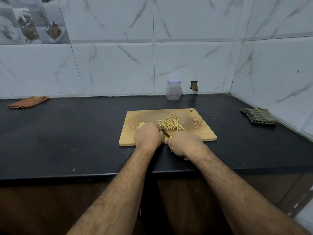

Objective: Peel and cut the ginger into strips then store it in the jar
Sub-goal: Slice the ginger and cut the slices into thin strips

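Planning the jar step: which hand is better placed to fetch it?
Left hand, probably: it only steadies ginger, while the right hand grips the knife. The lidded jar stands beyond the cutting board.

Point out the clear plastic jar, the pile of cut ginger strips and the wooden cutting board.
clear plastic jar with pale lid point(173, 93), head view, on its body
pile of cut ginger strips point(171, 123), head view, pile's middle
wooden cutting board point(201, 134), head view, bare right part

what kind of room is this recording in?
Most likely a home kitchen: a dark stone countertop against marble-look wall tiles, a wooden cutting board with ginger strips on it, and a lidded plastic jar by the wall.
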Demonstrator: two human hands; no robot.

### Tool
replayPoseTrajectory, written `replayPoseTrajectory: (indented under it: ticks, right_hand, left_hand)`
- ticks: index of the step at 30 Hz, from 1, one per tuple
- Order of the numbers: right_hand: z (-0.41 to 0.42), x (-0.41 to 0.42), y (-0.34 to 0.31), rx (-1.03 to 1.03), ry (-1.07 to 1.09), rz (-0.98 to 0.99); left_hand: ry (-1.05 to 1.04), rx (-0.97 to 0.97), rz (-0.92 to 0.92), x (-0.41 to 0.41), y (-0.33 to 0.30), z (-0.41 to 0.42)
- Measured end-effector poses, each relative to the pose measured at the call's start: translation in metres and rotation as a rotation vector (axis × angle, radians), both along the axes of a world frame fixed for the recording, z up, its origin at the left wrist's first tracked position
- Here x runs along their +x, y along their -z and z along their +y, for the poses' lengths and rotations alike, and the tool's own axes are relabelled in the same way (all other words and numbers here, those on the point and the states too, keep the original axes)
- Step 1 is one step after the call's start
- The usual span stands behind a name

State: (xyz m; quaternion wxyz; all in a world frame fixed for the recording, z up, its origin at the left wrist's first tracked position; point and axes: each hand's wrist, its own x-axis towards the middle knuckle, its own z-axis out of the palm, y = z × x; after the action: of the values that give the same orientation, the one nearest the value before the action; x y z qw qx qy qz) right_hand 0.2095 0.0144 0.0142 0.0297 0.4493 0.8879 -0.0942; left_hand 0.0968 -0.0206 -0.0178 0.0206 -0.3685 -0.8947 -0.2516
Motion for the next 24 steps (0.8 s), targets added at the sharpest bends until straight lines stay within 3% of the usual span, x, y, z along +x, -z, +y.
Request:
replayPoseTrajectory:
  ticks: [24]
  right_hand:
    - [0.0006, 0.0035, -0.0063, 0.061, -0.023, -0.140]
  left_hand:
    - [-0.024, -0.031, 0.138, 0.0066, 0.0011, 0.0025]
